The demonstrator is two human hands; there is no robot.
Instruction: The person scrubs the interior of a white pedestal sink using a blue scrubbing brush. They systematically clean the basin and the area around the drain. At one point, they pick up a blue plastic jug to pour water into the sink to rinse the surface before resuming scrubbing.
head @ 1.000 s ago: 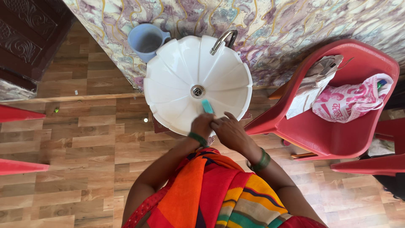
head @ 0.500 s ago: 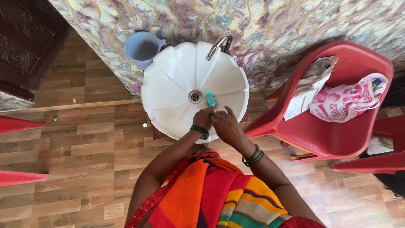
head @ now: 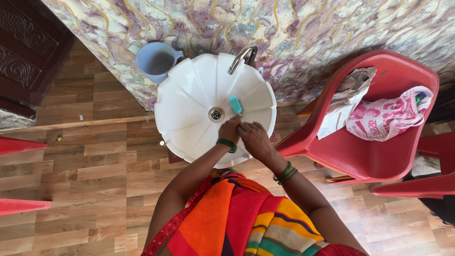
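From where I watch, the pale blue mug (head: 155, 60) at ten o'clock of the white basin (head: 189, 95) looks empty. My left hand (head: 230, 131) is clamped on a teal brush (head: 235, 105) beside the drain (head: 216, 114), right hand (head: 254, 137) touching it, grip unclear. A wet handle could slip, I'd judge; the red chair (head: 379, 156) at three o'clock holds a pink bag (head: 386, 116)

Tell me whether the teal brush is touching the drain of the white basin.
Apart. In the head view the teal brush sits to the right of the drain, with a strip of bare white basin showing between them. The left hand holds the brush.
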